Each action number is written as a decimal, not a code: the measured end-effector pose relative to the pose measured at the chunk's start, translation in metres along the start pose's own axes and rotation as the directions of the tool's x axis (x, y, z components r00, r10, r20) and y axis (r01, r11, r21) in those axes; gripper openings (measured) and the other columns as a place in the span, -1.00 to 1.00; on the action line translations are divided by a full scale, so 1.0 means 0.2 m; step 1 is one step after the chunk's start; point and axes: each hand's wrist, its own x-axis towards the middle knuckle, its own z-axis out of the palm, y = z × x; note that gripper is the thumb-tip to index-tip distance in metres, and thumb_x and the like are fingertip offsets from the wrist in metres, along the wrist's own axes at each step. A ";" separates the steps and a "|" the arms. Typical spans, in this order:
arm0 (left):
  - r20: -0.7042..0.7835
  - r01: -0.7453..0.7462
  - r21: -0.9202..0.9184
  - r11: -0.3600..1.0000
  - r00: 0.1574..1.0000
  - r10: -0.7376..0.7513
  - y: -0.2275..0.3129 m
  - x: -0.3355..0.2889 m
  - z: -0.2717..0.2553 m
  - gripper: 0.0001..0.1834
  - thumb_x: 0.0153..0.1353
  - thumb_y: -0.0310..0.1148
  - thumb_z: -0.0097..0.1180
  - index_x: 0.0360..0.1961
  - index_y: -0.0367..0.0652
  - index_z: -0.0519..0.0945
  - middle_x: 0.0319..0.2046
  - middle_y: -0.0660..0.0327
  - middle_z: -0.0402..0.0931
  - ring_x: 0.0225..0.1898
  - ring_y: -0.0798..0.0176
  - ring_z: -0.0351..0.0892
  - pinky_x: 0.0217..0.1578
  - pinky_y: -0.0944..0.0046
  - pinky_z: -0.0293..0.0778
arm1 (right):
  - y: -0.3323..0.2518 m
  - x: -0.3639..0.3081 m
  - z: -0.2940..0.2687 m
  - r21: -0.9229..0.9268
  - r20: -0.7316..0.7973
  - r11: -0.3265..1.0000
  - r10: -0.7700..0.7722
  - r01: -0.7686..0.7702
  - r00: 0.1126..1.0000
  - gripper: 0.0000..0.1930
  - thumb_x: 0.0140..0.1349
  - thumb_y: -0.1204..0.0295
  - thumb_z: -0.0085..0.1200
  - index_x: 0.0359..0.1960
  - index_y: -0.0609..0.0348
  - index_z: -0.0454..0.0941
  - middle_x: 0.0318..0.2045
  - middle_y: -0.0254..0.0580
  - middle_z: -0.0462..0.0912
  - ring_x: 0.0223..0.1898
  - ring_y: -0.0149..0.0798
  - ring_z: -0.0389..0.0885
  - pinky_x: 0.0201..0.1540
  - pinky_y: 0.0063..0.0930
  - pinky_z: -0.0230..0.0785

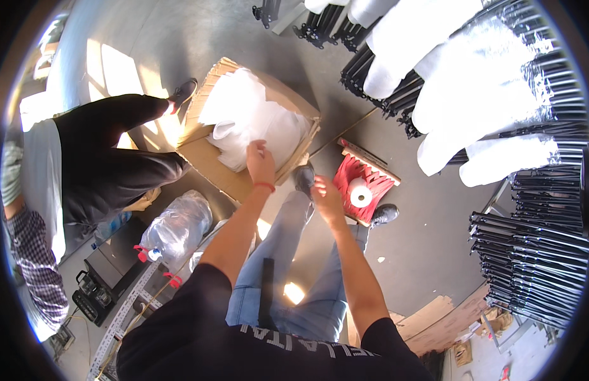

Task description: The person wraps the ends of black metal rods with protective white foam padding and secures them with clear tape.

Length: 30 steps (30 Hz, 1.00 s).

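White sheeting [264, 120] lies just ahead of the left hand [261, 164] — nearer than the right hand [328, 200]; both hands' fingers half-curled — grip can't be told.

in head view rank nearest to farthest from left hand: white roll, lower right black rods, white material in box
1. White material, in cardboard box at left hand
2. White roll, right, on red seat
3. Black rods, lower right

At the bottom of the frame, a black short-sleeved T-shirt [186, 330] with pale block lettering [288, 341]; above it, blue jeans [326, 295] and dark shoes [385, 214]; near the centre, a thin red wristband [264, 186].
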 end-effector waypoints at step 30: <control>0.560 -0.635 -0.185 0.750 0.559 0.612 1.00 -1.09 -1.00 -0.88 0.05 -0.53 -0.08 -0.37 -0.11 0.45 -0.48 0.08 0.46 -0.36 -0.04 0.47 -0.38 0.17 0.37 | -0.84 -1.06 -0.59 -0.476 0.274 0.463 -0.730 0.748 0.626 -0.60 -0.11 0.41 0.19 -0.16 0.09 0.43 0.07 -0.24 0.32 0.23 -0.05 0.01 0.23 0.03 -0.32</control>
